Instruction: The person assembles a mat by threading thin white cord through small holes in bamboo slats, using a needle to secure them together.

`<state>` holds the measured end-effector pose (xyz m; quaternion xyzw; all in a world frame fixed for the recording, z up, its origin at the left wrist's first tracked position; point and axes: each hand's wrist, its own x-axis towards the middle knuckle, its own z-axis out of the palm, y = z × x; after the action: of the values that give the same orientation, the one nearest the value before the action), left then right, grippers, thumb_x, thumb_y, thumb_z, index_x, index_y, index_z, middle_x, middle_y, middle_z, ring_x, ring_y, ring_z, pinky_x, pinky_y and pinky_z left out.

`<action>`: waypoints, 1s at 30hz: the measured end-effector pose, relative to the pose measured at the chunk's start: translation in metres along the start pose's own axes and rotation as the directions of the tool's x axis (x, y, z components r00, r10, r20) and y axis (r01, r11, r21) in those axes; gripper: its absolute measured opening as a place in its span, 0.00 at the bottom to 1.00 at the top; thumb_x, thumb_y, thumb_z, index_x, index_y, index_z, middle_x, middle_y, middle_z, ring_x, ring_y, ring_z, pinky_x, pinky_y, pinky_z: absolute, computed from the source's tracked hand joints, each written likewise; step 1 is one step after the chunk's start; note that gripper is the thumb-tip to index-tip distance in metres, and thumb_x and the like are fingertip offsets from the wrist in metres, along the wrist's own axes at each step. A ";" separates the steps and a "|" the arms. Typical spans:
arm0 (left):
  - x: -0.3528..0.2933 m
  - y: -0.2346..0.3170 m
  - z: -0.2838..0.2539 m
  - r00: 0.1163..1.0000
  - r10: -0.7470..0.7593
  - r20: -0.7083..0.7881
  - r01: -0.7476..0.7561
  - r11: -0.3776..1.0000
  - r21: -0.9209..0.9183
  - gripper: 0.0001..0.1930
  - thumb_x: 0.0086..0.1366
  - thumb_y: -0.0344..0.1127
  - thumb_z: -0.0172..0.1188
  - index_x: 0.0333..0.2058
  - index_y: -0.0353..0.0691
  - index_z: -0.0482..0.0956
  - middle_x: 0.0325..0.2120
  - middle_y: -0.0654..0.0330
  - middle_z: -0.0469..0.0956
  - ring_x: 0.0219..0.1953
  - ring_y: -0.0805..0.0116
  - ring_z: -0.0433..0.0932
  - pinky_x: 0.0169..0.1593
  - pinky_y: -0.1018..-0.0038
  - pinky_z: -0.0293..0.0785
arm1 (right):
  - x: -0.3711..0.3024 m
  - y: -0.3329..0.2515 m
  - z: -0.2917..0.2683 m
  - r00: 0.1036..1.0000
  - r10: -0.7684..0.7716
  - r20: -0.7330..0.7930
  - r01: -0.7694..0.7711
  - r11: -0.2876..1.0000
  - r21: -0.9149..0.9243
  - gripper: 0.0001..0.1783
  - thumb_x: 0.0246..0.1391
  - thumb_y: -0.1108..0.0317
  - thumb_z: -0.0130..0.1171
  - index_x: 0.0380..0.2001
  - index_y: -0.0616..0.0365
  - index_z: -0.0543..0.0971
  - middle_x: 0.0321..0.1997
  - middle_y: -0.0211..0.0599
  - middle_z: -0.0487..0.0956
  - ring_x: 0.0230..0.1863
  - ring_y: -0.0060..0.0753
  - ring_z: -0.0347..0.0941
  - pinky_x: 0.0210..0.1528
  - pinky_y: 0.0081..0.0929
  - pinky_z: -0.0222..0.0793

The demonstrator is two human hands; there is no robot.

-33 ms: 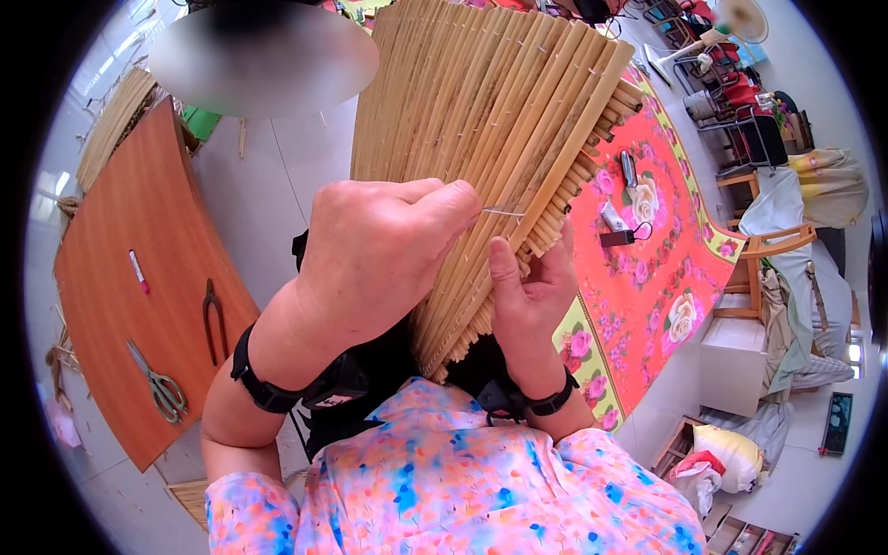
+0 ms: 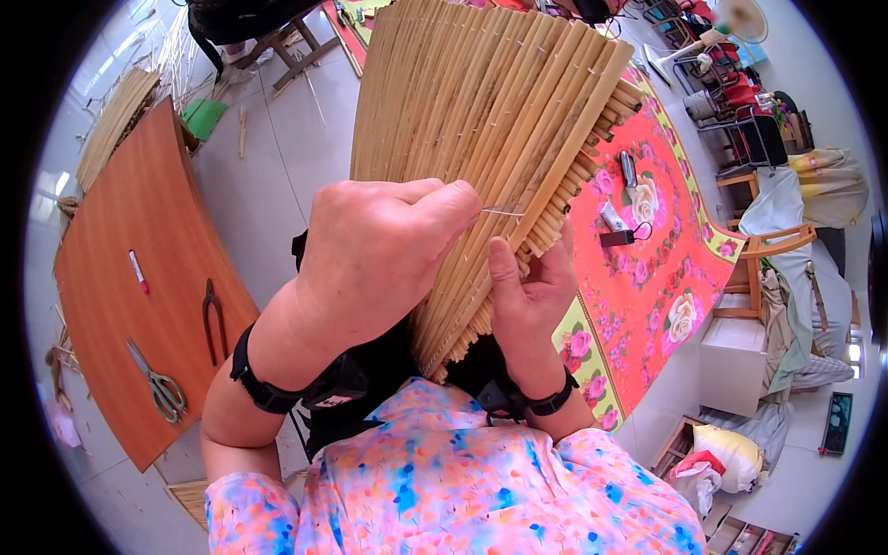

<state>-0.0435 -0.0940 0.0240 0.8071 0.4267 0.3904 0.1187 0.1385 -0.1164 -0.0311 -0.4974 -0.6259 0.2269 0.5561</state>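
Note:
A stiff mat of straw-coloured reed stalks (image 2: pixel 453 102), joined by rows of pale stitches, rises in front of me, its near end by my lap. Over its face my left hand (image 2: pixel 388 245) is closed in a pinch. From those fingertips a thin, shiny strand (image 2: pixel 502 212) runs right to the stalks; whether it is a needle or a thread I cannot tell. My right hand (image 2: pixel 532 287) grips the mat's right edge, thumb on the front. Its other fingers are partly hidden behind the stacked stalk ends (image 2: pixel 555 215).
To the left, a brown wooden board (image 2: pixel 157 296) carries scissors (image 2: pixel 159 384), dark tongs (image 2: pixel 214 319) and a marker (image 2: pixel 138 271). On the right a red floral cloth (image 2: pixel 647 314) bears a black-handled item (image 2: pixel 625 236). Wooden chairs (image 2: pixel 763 242) and a white fan (image 2: pixel 740 23) stand farther right.

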 end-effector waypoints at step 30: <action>-0.008 -0.004 -0.024 1.000 0.007 0.021 -0.007 1.000 -0.007 0.05 0.55 0.23 0.63 0.31 0.36 0.78 0.20 0.57 0.77 0.19 0.63 0.76 0.22 0.74 0.69 | 0.005 -0.024 0.020 0.978 -0.197 0.062 0.196 0.980 0.025 0.26 0.48 0.73 0.64 0.52 0.67 0.74 0.44 0.47 0.74 0.41 0.42 0.74 0.42 0.29 0.72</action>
<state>-0.0656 -0.1013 0.0336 0.8124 0.4213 0.3835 0.1246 0.1116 -0.1163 -0.0141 -0.4205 -0.6875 0.1925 0.5599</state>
